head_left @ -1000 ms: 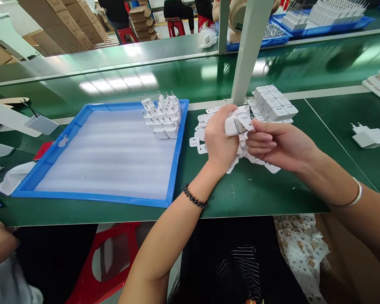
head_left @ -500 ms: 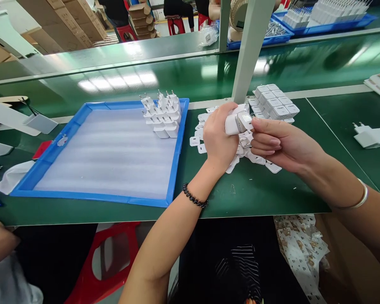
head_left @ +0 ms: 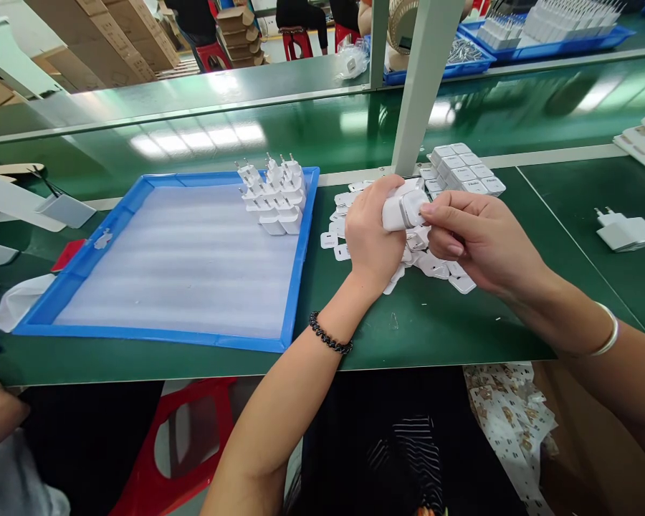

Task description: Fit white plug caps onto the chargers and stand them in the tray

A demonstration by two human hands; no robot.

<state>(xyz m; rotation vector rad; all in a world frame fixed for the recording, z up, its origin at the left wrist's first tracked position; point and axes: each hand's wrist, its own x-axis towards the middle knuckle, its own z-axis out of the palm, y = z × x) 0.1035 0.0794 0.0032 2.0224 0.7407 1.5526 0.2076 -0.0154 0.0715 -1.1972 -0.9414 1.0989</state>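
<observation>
Right of the blue tray [head_left: 295,287], the left hand [head_left: 376,233] has its grip round a white adapter [head_left: 394,215], while the right hand [head_left: 478,240], grip narrow, pinches its farther end.

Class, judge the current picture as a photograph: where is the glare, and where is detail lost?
In the head view, pale glare patches lie on the glossy green surface behind the blue tray; in the head view, the white piece in the left hand shows little surface detail; in the head view, the black clothing below is mostly featureless dark.
</observation>
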